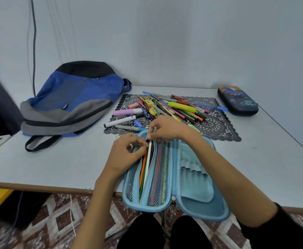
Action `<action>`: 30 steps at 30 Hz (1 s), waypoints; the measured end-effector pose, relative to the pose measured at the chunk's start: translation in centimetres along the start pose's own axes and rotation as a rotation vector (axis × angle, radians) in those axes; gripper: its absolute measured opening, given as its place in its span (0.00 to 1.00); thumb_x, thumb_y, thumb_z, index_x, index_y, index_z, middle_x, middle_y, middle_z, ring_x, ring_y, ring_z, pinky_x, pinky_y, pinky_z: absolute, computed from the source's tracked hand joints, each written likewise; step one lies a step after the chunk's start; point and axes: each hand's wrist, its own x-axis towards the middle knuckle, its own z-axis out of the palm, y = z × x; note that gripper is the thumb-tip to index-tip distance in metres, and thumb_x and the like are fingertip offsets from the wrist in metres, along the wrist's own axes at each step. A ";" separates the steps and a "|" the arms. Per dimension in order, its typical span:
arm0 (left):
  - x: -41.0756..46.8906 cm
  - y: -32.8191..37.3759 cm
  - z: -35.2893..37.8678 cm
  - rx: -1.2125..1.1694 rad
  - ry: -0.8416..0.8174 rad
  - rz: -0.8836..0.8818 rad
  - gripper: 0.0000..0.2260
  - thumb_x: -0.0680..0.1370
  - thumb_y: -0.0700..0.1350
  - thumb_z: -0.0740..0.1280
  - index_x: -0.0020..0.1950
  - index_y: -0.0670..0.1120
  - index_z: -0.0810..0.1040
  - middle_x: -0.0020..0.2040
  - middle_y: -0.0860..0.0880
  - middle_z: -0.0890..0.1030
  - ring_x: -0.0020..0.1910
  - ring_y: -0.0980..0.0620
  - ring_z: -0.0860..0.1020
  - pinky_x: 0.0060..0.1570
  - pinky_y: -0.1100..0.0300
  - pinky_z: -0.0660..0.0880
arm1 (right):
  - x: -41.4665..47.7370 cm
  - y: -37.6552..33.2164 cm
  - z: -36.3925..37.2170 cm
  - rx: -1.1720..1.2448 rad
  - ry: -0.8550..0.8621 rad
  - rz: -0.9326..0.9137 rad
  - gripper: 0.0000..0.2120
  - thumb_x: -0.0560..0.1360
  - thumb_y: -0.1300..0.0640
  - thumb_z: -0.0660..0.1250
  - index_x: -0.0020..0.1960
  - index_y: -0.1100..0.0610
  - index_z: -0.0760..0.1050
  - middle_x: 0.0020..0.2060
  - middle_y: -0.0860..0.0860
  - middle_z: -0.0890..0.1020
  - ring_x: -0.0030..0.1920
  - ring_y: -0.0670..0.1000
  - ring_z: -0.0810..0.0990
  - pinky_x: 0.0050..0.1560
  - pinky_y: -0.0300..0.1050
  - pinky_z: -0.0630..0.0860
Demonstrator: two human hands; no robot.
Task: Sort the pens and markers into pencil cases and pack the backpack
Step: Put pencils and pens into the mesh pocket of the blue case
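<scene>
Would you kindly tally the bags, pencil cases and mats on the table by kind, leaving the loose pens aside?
Backpack: 1
Pencil cases: 2 (open light blue case, shut dark case)
Lace mat: 1
Total: 4

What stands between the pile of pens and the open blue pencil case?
Nothing visible besides the person's own hands. The pile of pens lies on the mat just behind the pencil case; the left hand and right hand are at its far end.
</scene>
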 end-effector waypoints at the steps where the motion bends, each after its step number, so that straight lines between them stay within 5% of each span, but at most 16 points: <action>1: 0.0 0.0 0.0 0.001 -0.003 0.000 0.08 0.67 0.55 0.67 0.41 0.56 0.84 0.41 0.56 0.79 0.42 0.55 0.74 0.38 0.63 0.68 | 0.0 0.0 0.1 -0.005 -0.004 0.010 0.04 0.76 0.58 0.69 0.43 0.58 0.79 0.28 0.51 0.79 0.24 0.46 0.75 0.24 0.37 0.70; 8: 0.0 0.1 -0.1 0.045 -0.024 0.019 0.07 0.67 0.57 0.70 0.40 0.57 0.83 0.41 0.54 0.79 0.43 0.54 0.73 0.40 0.64 0.68 | -0.3 -0.2 0.3 0.123 0.032 0.050 0.03 0.75 0.66 0.65 0.45 0.60 0.75 0.18 0.47 0.75 0.17 0.44 0.71 0.20 0.35 0.67; 16: 0.1 -0.2 0.0 0.062 -0.028 0.007 0.09 0.65 0.58 0.70 0.41 0.57 0.82 0.41 0.54 0.80 0.44 0.53 0.73 0.42 0.53 0.71 | -0.4 -0.2 0.6 0.270 0.102 0.013 0.03 0.73 0.68 0.66 0.47 0.63 0.76 0.27 0.54 0.77 0.20 0.47 0.71 0.20 0.35 0.66; 21: 0.1 -0.2 0.0 0.074 -0.023 0.019 0.06 0.68 0.57 0.69 0.40 0.58 0.82 0.41 0.57 0.80 0.44 0.55 0.73 0.41 0.56 0.70 | 0.0 0.7 0.5 0.309 0.108 0.034 0.03 0.74 0.67 0.65 0.47 0.63 0.76 0.28 0.52 0.78 0.21 0.47 0.73 0.20 0.36 0.65; 25: 0.0 -0.3 0.0 -0.017 0.012 -0.047 0.06 0.71 0.46 0.68 0.44 0.56 0.81 0.40 0.60 0.80 0.40 0.57 0.74 0.40 0.56 0.70 | 1.6 2.2 -0.4 0.067 0.417 0.094 0.05 0.74 0.62 0.65 0.45 0.56 0.79 0.33 0.40 0.71 0.29 0.48 0.75 0.28 0.39 0.68; 30: -0.1 -0.3 0.0 -0.035 0.014 -0.062 0.06 0.72 0.44 0.67 0.44 0.56 0.81 0.40 0.60 0.80 0.41 0.55 0.74 0.41 0.55 0.71 | 2.8 3.5 -0.8 -0.198 0.537 0.197 0.11 0.75 0.65 0.62 0.49 0.53 0.80 0.42 0.46 0.76 0.45 0.50 0.75 0.38 0.43 0.68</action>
